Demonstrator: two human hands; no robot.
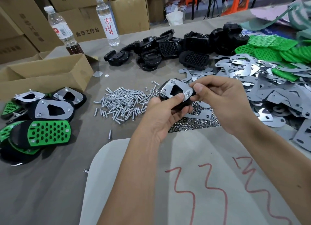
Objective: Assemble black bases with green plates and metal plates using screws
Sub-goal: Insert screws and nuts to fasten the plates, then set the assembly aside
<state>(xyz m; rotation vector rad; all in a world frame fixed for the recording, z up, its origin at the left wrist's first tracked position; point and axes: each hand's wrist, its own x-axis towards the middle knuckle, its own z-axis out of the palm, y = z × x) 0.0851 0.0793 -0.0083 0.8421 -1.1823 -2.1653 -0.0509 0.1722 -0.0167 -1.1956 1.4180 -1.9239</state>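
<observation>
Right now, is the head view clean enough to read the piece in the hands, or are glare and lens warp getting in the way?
Head view: the held assembly is sharp, with mild glare on its metal plate; left hand and right hand are in focus. Head view: wide-angle bending leans the bottles and curves the edges; the far background is soft.

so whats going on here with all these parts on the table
A person is putting together a black base with a metal plate on top. The left hand grips the base from below, thumb on the plate, while the right hand pinches at the plate's near corner. Screw ends already poke up through two other corners. Loose screws and nuts lie just beneath the hands, finished units are stacked at the left, and spare bases, metal plates and green plates are heaped behind.
</observation>
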